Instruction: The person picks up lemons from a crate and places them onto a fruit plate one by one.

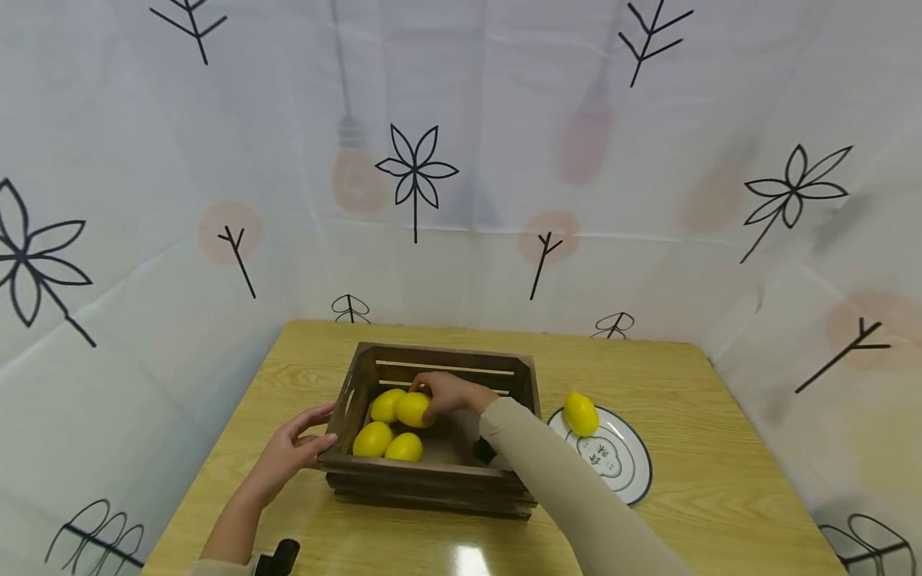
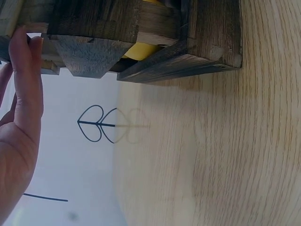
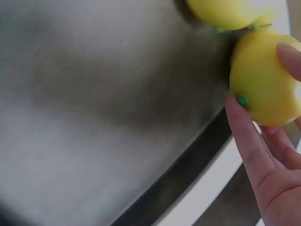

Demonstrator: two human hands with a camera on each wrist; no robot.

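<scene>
A dark wooden crate (image 1: 432, 466) stands on the table with several yellow lemons in its left half. My right hand (image 1: 450, 394) reaches inside and holds one lemon (image 1: 414, 410) beside the others. Up close in the right wrist view, this lemon (image 3: 263, 80) has a green stem end, with thumb and fingers around it. Against the crate's left end, my left hand (image 1: 291, 448) touches the rim with its fingertips. In the left wrist view, the left hand's fingers (image 2: 26, 80) lie fairly straight along the slatted wood (image 2: 94, 23).
Right of the crate, a white plate (image 1: 627, 464) with a dark rim bears another lemon (image 1: 580, 414). The wooden table (image 1: 720, 480) meets a patterned white cloth (image 1: 468, 264) at the back and sides. My right sleeve crosses the crate's front right corner.
</scene>
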